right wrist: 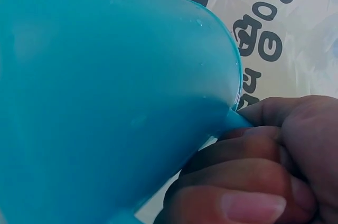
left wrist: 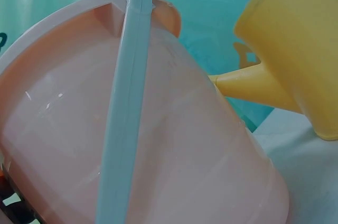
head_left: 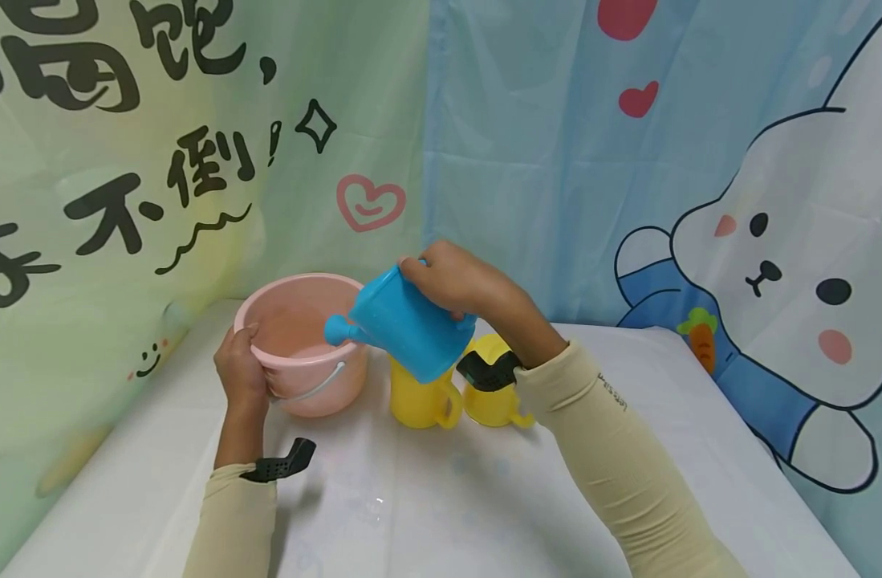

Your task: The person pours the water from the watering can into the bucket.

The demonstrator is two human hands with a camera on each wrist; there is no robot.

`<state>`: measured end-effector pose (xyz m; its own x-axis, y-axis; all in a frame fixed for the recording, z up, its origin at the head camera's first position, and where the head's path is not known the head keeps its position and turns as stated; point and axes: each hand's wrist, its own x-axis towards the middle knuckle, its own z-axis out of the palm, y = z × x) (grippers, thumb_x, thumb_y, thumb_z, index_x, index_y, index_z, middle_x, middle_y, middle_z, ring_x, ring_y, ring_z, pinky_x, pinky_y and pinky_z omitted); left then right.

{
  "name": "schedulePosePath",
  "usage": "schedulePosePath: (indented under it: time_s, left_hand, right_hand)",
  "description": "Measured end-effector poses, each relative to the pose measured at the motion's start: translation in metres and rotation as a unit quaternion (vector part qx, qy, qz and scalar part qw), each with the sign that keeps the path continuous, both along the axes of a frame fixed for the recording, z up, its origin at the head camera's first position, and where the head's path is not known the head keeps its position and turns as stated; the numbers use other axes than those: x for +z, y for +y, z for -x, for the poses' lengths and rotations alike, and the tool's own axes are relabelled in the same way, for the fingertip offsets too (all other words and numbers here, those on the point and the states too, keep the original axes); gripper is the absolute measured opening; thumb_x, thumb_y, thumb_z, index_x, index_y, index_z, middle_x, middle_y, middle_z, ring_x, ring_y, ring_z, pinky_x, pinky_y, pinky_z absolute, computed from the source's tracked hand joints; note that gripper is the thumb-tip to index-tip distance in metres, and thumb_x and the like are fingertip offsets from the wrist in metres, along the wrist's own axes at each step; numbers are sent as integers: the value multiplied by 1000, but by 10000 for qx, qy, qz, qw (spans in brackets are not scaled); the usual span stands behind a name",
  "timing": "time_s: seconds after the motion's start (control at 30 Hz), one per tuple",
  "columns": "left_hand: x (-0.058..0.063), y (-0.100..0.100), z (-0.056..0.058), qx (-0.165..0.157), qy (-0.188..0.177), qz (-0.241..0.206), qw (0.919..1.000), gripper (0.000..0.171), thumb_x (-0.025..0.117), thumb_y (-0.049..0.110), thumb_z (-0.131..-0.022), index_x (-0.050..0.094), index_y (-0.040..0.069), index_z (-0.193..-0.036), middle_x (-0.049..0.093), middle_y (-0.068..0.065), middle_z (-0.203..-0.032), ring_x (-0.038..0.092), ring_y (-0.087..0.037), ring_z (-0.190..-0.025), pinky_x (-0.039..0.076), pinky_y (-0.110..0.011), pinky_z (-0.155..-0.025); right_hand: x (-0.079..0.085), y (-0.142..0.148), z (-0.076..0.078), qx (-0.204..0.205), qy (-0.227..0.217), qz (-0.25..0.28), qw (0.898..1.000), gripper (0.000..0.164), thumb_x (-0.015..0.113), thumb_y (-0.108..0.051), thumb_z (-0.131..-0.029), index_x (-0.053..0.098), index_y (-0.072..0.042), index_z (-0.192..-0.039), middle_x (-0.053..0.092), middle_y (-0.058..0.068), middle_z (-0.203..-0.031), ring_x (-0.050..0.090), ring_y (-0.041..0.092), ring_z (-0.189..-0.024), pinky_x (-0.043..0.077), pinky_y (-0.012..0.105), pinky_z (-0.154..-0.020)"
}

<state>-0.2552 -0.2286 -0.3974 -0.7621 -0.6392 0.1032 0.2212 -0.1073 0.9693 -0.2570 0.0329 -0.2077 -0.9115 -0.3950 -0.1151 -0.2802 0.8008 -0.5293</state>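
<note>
In the head view my left hand (head_left: 241, 371) grips the left side of a pink bucket (head_left: 314, 385), thumb at the rim. The bucket's pale handle (left wrist: 124, 97) hangs down its outside in the left wrist view. My right hand (head_left: 451, 277) holds a blue watering can (head_left: 419, 329) by its handle, fingers curled round it in the right wrist view. The can is tilted, and its spout head (head_left: 337, 330) is over the bucket's right rim. Water drops cling to the can's wall. Whether water is flowing out, I cannot tell.
A yellow watering can (head_left: 415, 405) stands right of the bucket, partly behind the blue one. Beside it is another yellow vessel (head_left: 491, 405) with a handle. All stand on a white-covered table (head_left: 383, 514). A printed curtain (head_left: 498, 160) hangs behind.
</note>
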Motion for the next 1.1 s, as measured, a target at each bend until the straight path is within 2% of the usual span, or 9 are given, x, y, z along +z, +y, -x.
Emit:
schedulePosePath:
  time_s: [0.23,0.57,0.77,1.1]
  left_hand:
    - [0,-1,0,10,-66,36,10000,35,42,22,-88,57,8,-117,53,-7,-119,47,-22,-107,34,-35,-92]
    - [1,1,-1,27,-127,8,9999,35,43,23,-88,58,5,-114,55,-8,-116,48,-24,-105,35,-34,-90]
    - [3,2,-1,82,-33,-82,9999,34,45,21,-87,58,3,-113,55,-10,-115,48,-25,-104,35,-36,-90]
    - [2,1,-1,93,-13,-63,9999,33,46,21,-87,59,4,-112,56,-10,-114,48,-25,-103,35,-36,-89]
  right_hand:
    - [1,-3,-4,-29,86,-109,9999,42,33,-40,-92,52,-3,-89,36,9,-59,40,18,-41,40,29,-43]
    - [2,-4,-6,-51,78,-79,9999,42,32,-40,-92,40,-6,-69,30,6,-51,33,18,-36,34,28,-40]
    - [4,-6,-6,53,179,-102,9998,42,31,-39,-93,41,-5,-69,31,6,-51,33,18,-36,33,29,-40]
    - [5,-8,-6,-14,163,-204,9997,42,32,-40,-93,40,-6,-70,31,6,-54,34,18,-37,34,28,-41]
